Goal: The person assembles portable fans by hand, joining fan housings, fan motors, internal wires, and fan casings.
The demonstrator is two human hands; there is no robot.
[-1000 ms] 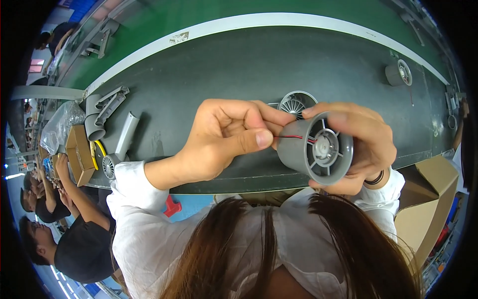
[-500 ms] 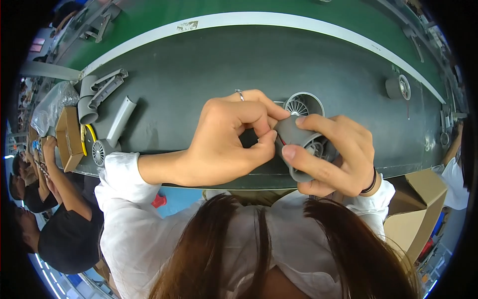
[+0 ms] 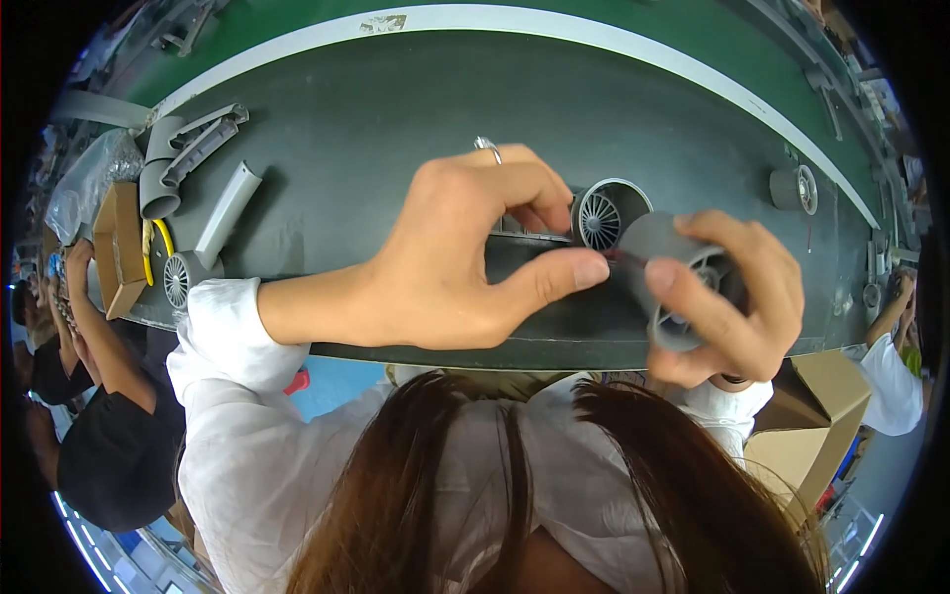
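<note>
A short grey cylinder (image 3: 661, 241) with a spoked, fan-like inside is gripped by my right hand (image 3: 737, 297), its thumb and fingers round the sides; motion blurs both. A thin dark red wire (image 3: 616, 255) shows beside the cylinder, close to my left thumb tip. My left hand (image 3: 465, 252), with a ring on one finger, has its thumb stretched out and its fingers curved apart from it. Just past those fingertips a grey tubular housing (image 3: 633, 198) with a slotted round grille lies on the table. My left hand partly hides the long grey piece next to that housing.
At left are grey tubes (image 3: 158, 188), a grey handle piece with a round grille (image 3: 228, 213), a cardboard box (image 3: 121, 247), a yellow ring (image 3: 158, 252) and a plastic bag (image 3: 94, 183). Another grey cylinder (image 3: 789, 188) stands far right. An open carton (image 3: 816, 416) sits near right. Co-workers flank both sides.
My right hand has carried the grey cylinder to the right. My left thumb and fingers, pinched together against it before, have spread apart. The whole view has shifted slightly.
</note>
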